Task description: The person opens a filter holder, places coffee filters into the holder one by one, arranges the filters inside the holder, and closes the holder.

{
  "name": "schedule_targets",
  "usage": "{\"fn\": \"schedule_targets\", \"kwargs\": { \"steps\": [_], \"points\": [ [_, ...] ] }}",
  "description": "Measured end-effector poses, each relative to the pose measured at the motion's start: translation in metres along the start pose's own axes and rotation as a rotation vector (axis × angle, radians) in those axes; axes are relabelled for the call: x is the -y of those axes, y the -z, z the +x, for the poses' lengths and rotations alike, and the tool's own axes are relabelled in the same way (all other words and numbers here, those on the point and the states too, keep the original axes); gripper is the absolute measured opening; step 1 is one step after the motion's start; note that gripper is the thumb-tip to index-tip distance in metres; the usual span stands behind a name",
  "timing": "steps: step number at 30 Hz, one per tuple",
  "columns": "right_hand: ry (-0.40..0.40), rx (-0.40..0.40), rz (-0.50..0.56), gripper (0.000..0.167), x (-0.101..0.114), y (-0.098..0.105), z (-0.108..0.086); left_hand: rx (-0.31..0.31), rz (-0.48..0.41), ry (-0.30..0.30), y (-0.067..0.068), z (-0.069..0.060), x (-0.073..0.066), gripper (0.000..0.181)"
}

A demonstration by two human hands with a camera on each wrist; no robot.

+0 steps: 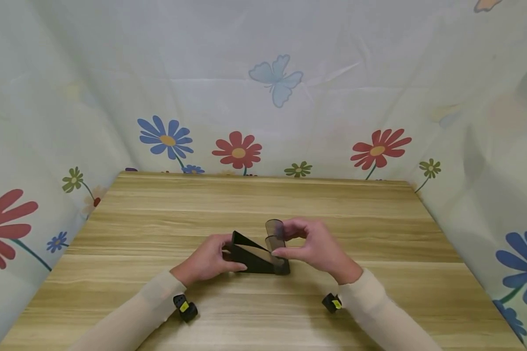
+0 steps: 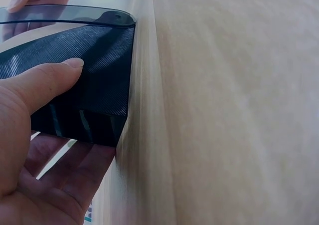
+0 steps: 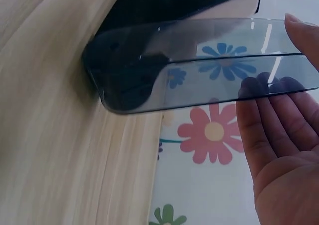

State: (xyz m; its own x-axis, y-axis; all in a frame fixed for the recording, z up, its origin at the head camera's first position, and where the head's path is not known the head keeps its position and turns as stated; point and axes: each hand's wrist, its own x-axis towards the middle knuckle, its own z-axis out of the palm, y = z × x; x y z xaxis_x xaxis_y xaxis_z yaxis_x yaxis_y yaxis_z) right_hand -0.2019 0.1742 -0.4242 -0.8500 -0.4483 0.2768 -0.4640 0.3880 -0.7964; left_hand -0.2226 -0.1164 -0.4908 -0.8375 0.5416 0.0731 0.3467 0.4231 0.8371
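Note:
A black wedge-shaped box (image 1: 255, 263) rests on the table, its open top showing a tan, sheet-like surface inside. From its right end stands a smoky see-through lid (image 1: 274, 240), raised and joined to the box at the narrow end. My left hand (image 1: 208, 258) grips the wide end, with the thumb on the near side and the fingers across the other side; the left wrist view shows the thumb (image 2: 55, 80) on the ribbed black wall. With my right hand (image 1: 318, 246) I hold the lid's upper part between thumb and fingers, some fingertips showing through the plastic (image 3: 209, 80).
The wood-grain table (image 1: 355, 219) extends on all sides of the box. Behind it and along both sides hangs a pale cloth (image 1: 193, 87) printed with flowers and a butterfly. Small black devices (image 1: 186, 309) sit at both wrists.

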Motion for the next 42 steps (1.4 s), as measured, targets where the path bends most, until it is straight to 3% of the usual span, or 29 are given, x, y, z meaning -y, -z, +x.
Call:
{"fn": "schedule_targets", "kwargs": {
  "steps": [26, 42],
  "points": [
    [0.039, 0.06, -0.077, 0.045, 0.007, -0.029, 0.022, -0.005, 0.025, -0.004, 0.002, 0.0, -0.004, 0.037],
    [0.02, 0.073, -0.108, 0.047, 0.008, -0.04, 0.028, -0.021, 0.037, 0.006, 0.002, -0.001, -0.006, 0.042]
  ]
}}
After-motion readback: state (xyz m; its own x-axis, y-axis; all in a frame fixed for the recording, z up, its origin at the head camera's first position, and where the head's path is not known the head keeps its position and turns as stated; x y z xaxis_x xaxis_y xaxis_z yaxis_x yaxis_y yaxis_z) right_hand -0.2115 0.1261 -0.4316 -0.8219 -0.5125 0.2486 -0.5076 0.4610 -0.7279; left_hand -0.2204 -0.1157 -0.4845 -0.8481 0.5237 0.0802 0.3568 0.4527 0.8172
